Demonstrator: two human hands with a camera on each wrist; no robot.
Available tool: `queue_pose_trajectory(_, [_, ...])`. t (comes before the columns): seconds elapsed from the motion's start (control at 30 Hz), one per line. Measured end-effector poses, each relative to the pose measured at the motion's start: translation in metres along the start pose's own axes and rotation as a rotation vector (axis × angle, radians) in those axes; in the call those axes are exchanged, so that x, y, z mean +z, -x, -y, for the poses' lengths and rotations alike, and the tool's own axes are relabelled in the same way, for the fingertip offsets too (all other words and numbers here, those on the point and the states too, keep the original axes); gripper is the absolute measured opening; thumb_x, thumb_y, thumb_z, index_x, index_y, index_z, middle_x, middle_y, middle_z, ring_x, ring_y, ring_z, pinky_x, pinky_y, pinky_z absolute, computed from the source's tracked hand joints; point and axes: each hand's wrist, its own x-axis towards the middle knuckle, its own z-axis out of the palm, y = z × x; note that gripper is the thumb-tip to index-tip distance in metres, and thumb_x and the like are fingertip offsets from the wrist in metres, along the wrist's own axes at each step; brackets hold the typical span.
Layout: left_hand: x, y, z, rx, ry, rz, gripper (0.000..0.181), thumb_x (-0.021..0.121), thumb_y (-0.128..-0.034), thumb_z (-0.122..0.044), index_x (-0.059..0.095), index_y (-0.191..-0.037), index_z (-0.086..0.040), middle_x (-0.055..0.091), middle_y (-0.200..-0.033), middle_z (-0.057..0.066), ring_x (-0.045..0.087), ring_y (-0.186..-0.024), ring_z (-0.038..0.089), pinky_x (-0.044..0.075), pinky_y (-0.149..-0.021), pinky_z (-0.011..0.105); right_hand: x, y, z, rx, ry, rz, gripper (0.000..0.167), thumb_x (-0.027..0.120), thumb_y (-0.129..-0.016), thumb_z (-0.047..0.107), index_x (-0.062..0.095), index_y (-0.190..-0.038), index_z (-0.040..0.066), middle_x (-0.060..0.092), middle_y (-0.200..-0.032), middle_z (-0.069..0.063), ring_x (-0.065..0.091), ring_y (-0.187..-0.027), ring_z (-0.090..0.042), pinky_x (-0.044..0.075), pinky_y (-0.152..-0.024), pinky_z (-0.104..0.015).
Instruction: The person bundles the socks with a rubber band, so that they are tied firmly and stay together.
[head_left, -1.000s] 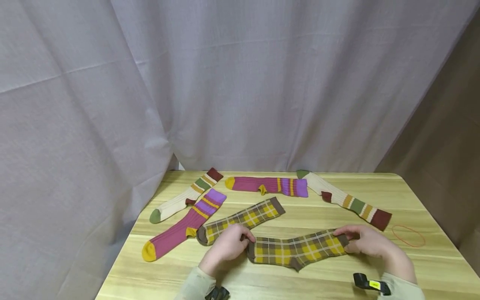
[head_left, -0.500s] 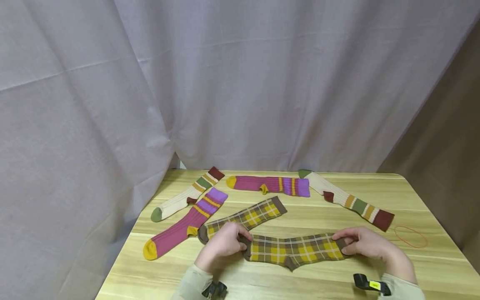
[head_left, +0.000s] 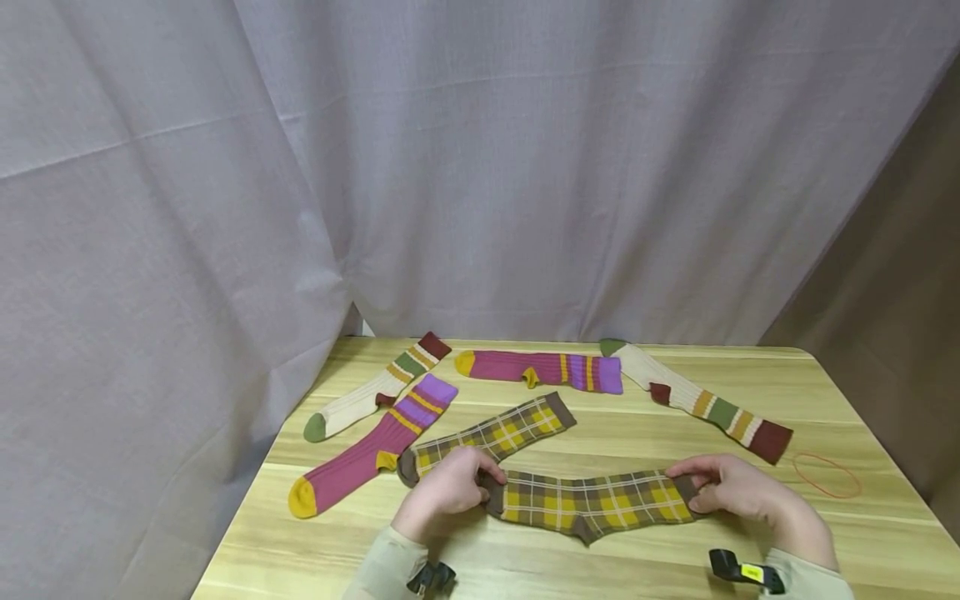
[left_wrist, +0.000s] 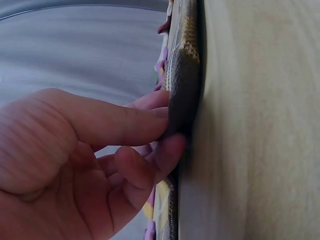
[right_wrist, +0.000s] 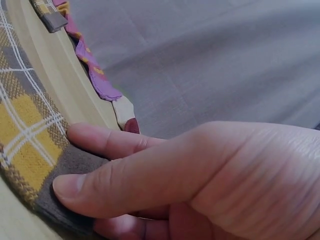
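Between your two hands: the near plaid sock (head_left: 592, 500), brown and yellow with white lines, stretched sideways over the tabletop (head_left: 570, 575), its heel pointing toward you.
Toe end: your left hand (head_left: 450, 483) pinches the dark toe of the near plaid sock between thumb and fingertips.
Cuff end: your right hand (head_left: 742, 492) grips the dark cuff of the near plaid sock — thumb across its face, index finger at its far edge, other fingers partly hidden.
Second plaid sock: the far plaid sock (head_left: 498, 429) lies beyond the near plaid sock and slants away to the left, its toe end partly behind your left hand.
Pink socks: the slanting pink sock (head_left: 360, 458) lies left of the near plaid sock; the crosswise pink sock (head_left: 513, 367) lies beyond it, past the far plaid sock.
Cream socks: the green-toed cream sock (head_left: 360, 406) lies beyond the near plaid sock, far to the left; the other cream sock (head_left: 723, 414) lies beyond its cuff end, to the right.
Red loop: the thin red loop (head_left: 835, 497) lies right of the near plaid sock — past your right hand.
Backdrop: the grey curtain (head_left: 480, 167) hangs beyond the near plaid sock and all the others.
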Motion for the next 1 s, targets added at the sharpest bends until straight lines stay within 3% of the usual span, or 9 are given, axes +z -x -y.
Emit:
queue_pose_trajectory(0.5, [0.002,-0.001,0.004,0.034,0.002,-0.054,0.031,0.084,-0.0806,0.009,0.082,-0.103,-0.012,0.078,-0.103,-0.003,0.07,-0.105,0.017,0.056,-0.098,0.036,0.004,-0.001,0.006,0.071,0.012,-0.05,0.046,0.076,-0.081,-0.004,0.073,-0.128,-0.003,0.058,-0.102,-0.008,0.048,-0.096,-0.024,0.041,-0.077,-0.03])
queue_pose_trajectory(0.8, [0.002,-0.003,0.01,0.047,0.016,-0.051,0.031,0.085,-0.0827,0.007,0.083,-0.107,-0.013,0.078,-0.105,-0.004,0.069,-0.105,0.013,0.055,-0.098,0.034,0.001,0.001,0.0,0.006,-0.011,-0.016,0.046,0.074,-0.082,-0.004,0.071,-0.128,-0.008,0.064,-0.107,-0.009,0.053,-0.095,-0.017,0.046,-0.077,-0.024])
queue_pose_trajectory(0.93, [-0.002,-0.004,0.013,0.071,0.063,-0.032,0.033,0.085,-0.0857,0.001,0.083,-0.115,-0.014,0.078,-0.113,-0.004,0.069,-0.109,0.014,0.053,-0.1,0.034,-0.001,0.003,-0.001,0.017,0.013,-0.051,0.044,0.078,-0.086,0.003,0.072,-0.128,-0.007,0.066,-0.108,-0.009,0.054,-0.096,-0.017,0.048,-0.077,-0.026])
queue_pose_trajectory(1.0, [-0.005,-0.004,0.016,0.079,0.1,-0.028,0.034,0.085,-0.0872,0.0,0.082,-0.119,-0.013,0.078,-0.113,-0.001,0.07,-0.102,0.015,0.055,-0.093,0.032,-0.003,0.005,-0.001,0.021,0.057,-0.081,0.044,0.08,-0.089,0.008,0.072,-0.13,-0.005,0.069,-0.113,-0.011,0.057,-0.1,-0.018,0.049,-0.08,-0.027])
